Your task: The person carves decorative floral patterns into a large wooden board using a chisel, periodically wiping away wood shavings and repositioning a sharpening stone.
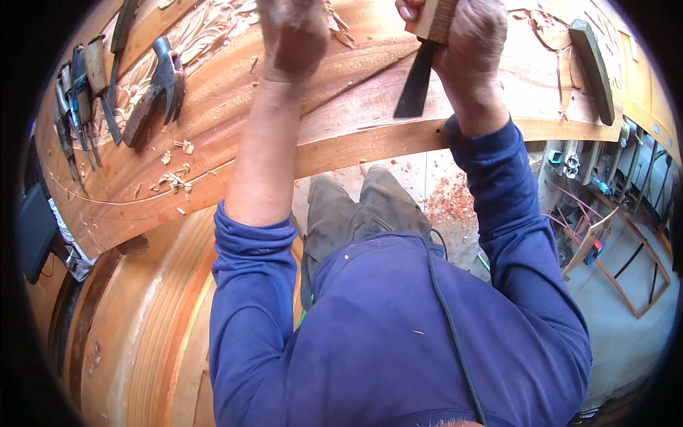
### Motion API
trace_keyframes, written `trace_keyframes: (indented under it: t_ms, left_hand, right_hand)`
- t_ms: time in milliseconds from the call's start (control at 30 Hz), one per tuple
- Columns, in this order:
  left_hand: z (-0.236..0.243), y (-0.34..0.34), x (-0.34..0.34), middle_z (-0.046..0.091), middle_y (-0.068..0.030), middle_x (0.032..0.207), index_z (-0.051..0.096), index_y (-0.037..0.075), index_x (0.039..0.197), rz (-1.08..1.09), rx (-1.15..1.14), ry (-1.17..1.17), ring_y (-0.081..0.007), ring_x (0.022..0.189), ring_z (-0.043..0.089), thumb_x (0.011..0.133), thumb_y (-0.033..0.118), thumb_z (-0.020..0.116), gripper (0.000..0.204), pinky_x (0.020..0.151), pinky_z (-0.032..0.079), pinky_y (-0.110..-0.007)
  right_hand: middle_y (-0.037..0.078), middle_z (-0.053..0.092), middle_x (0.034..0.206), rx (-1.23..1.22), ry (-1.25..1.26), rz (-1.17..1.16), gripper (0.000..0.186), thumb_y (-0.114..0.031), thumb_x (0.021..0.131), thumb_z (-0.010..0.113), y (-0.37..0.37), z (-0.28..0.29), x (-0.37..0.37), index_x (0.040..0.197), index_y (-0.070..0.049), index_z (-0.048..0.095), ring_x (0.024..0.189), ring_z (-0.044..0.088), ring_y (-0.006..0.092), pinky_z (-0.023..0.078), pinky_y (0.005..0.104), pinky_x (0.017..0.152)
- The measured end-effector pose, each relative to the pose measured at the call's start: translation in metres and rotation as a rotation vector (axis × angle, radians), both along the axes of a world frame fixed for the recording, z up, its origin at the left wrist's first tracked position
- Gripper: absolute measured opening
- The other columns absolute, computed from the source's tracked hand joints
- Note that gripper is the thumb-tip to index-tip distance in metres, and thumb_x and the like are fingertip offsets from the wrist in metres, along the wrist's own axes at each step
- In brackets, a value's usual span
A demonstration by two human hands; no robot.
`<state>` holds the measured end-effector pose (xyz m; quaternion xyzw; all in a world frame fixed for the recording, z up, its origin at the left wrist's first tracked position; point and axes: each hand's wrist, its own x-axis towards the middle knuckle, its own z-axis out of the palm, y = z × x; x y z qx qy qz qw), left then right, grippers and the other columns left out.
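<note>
Reddish wood shavings (452, 199) litter the pale floor (612, 349); a slim brown frame (653, 299) is at right. The light is bright.

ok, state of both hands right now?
Left hand: blurred, cut off by the top edge; grip can't be told.
Right hand: closed, holding wooden-handled bladed tool.

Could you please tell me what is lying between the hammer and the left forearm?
In the head view, small pale wood shavings lie scattered on the wooden panel between the hammer and the left forearm.
</note>
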<state>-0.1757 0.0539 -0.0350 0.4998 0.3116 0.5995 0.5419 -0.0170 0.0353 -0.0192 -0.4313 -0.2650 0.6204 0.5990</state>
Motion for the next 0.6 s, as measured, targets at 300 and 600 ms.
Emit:
trace_keyframes:
  t_ms: [300,600]
  left_hand:
    - [-0.014,-0.004,0.035,0.054,-0.0147,0.154,0.042,0.000,0.161,-0.170,0.058,-0.159,-0.0200,0.138,0.054,0.116,0.033,0.044,0.055,0.116,0.043,-0.034]
    - [-0.029,0.011,0.015,0.065,-0.0101,0.115,0.059,-0.001,0.130,0.139,0.250,0.145,-0.0158,0.097,0.064,0.110,0.028,0.049,0.036,0.085,0.054,-0.030]
  right_hand:
    - [0.001,0.067,0.083,0.330,0.170,-0.023,0.031,-0.033,0.116,0.051,-0.013,0.000,-0.030,0.117,-0.007,0.068,0.065,0.062,0.0083,0.049,0.0211,0.057]
    - [-0.003,0.069,0.087,0.140,-0.122,-0.151,0.029,-0.030,0.113,0.058,-0.012,-0.038,-0.042,0.110,-0.007,0.075,0.073,0.061,0.0049,0.049,0.0207,0.064]
